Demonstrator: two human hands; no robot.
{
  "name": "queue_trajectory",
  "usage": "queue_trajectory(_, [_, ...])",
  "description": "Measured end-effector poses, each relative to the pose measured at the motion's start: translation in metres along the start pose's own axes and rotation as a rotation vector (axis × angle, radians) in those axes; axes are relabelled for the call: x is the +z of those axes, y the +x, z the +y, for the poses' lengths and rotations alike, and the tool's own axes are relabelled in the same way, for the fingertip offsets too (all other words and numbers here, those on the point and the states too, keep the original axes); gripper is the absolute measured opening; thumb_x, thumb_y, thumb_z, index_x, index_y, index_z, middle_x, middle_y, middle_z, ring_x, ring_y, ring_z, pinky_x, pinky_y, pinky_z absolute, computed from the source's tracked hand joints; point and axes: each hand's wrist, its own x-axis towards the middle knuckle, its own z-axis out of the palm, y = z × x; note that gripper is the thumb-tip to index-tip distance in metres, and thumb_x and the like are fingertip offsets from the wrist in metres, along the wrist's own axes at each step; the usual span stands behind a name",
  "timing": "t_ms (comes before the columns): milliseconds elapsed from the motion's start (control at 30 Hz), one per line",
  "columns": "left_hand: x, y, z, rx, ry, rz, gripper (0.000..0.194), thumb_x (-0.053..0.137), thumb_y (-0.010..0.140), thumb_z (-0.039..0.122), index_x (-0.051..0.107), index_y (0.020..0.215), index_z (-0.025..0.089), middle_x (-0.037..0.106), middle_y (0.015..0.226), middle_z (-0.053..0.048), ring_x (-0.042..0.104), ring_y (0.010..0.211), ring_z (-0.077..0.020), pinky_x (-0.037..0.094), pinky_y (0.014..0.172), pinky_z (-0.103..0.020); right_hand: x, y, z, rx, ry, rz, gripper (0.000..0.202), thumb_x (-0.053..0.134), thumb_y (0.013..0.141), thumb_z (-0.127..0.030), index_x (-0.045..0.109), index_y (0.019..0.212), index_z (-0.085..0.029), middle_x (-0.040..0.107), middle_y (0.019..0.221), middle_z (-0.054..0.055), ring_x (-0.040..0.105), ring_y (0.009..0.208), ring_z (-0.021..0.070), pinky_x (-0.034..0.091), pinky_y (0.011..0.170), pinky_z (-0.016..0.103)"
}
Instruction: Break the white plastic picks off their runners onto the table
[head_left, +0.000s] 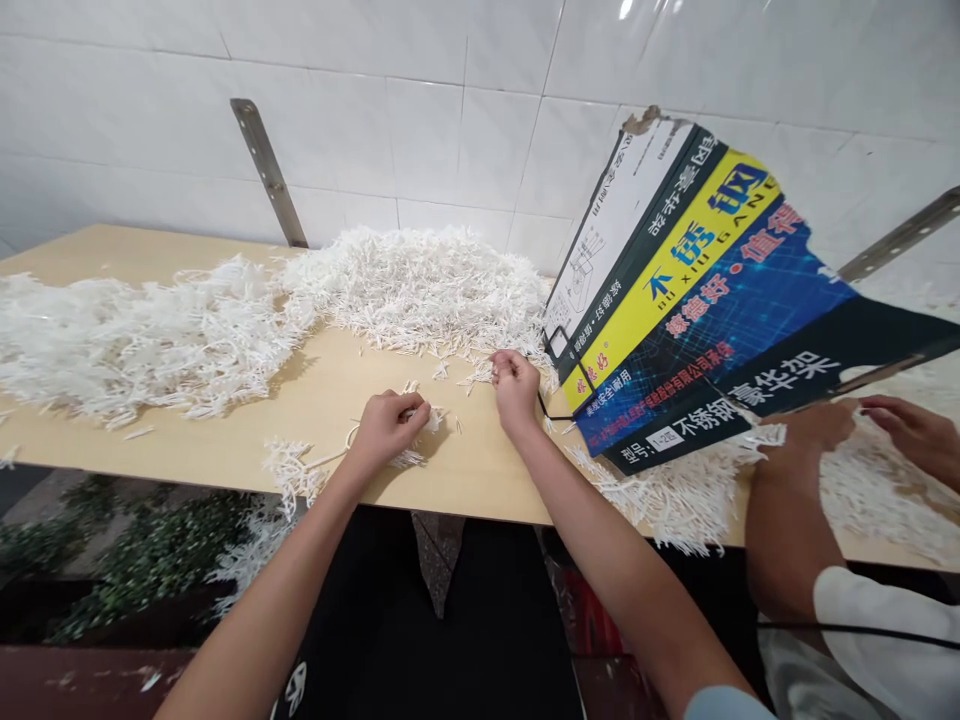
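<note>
My left hand (388,428) is closed low over the tan board (465,470), wrapped round a small bunch of thin white plastic strands (411,458) that stick out beneath the fingers. To its right, my right hand (516,388) is raised in a pinch; anything between its fingertips is too small to make out. Behind both hands lies a large heap of white strands (420,285). Another wide heap of strands (127,340) covers the left of the board. A loose cluster of strands (296,468) hangs at the front edge, by my left forearm.
An upright printed cardboard piece (697,300) stands right of my hands, with strands (675,500) at its foot. Beyond it, a co-worker's hands (817,430) are over more strands. Metal brackets (268,170) are fixed to the tiled wall. Greenery (150,550) shows below the board.
</note>
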Motion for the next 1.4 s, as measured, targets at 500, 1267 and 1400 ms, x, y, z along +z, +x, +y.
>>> queue_trajectory(500, [0.001, 0.003, 0.003, -0.184, -0.361, 0.117, 0.034, 0.06, 0.094, 0.049, 0.074, 0.088, 0.018, 0.069, 0.072, -0.001, 0.056, 0.063, -0.0143, 0.04, 0.057, -0.024, 0.011, -0.024, -0.032, -0.141, -0.061, -0.373, 0.027, 0.063, 0.096, -0.045, 0.074, 0.105, -0.023, 0.075, 0.097, 0.005, 0.068, 0.088, 0.0204, 0.051, 0.075, 0.03])
queue_trajectory(1267, [-0.002, 0.003, 0.007, -0.118, -0.277, 0.008, 0.045, 0.055, 0.098, 0.05, 0.063, 0.067, 0.018, 0.058, 0.055, 0.002, 0.05, 0.052, -0.0121, 0.035, 0.056, -0.025, 0.014, -0.023, -0.037, 0.077, 0.301, -0.411, 0.033, 0.08, 0.08, -0.042, 0.076, 0.106, -0.021, 0.075, 0.11, 0.008, 0.07, 0.1, 0.0223, 0.056, 0.089, 0.035])
queue_trajectory(1400, [-0.001, 0.002, 0.005, -0.117, -0.259, 0.022, 0.044, 0.056, 0.098, 0.047, 0.059, 0.064, 0.019, 0.052, 0.052, 0.003, 0.047, 0.05, -0.0117, 0.034, 0.054, -0.025, 0.015, -0.017, -0.032, 0.179, 0.343, -0.422, 0.035, 0.082, 0.075, -0.041, 0.076, 0.1, -0.019, 0.074, 0.088, 0.005, 0.068, 0.079, 0.0174, 0.055, 0.072, 0.03])
